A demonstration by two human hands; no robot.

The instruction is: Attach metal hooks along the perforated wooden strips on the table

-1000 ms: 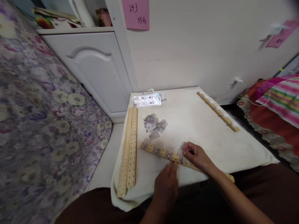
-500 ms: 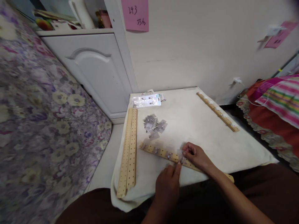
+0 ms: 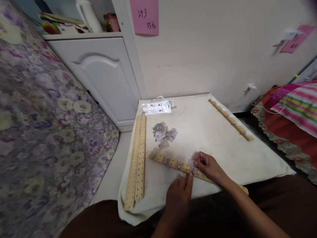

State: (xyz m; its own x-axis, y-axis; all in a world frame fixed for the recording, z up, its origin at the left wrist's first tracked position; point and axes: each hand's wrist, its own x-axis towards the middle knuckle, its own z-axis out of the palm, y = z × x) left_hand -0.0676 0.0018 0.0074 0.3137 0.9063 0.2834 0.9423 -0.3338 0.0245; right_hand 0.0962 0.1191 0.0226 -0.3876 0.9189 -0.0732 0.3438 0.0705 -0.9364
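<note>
A light wooden strip [image 3: 170, 162] with small holes and metal hooks lies slanted across the near part of a cream-covered table [image 3: 213, 132]. My right hand [image 3: 209, 167] rests on the strip, its fingers pinched on a clear-backed metal hook [image 3: 192, 167] pressed to the wood. My left hand [image 3: 178, 195] sits just below, fingers together, fingertips touching the strip's near edge beside that hook. A heap of loose clear hooks [image 3: 163, 133] lies behind the strip.
Two perforated wooden strips [image 3: 137, 162] lie side by side along the table's left edge, and another with hooks [image 3: 230, 119] runs along the right. A blister pack [image 3: 156, 107] is at the back. A flowered mattress [image 3: 49, 132] stands left, a white cabinet [image 3: 99, 76] behind, striped bedding [image 3: 294, 112] right.
My left hand has slid a little up and right, until its fingertips meet the strip beside the hook. My right hand has kept its place.
</note>
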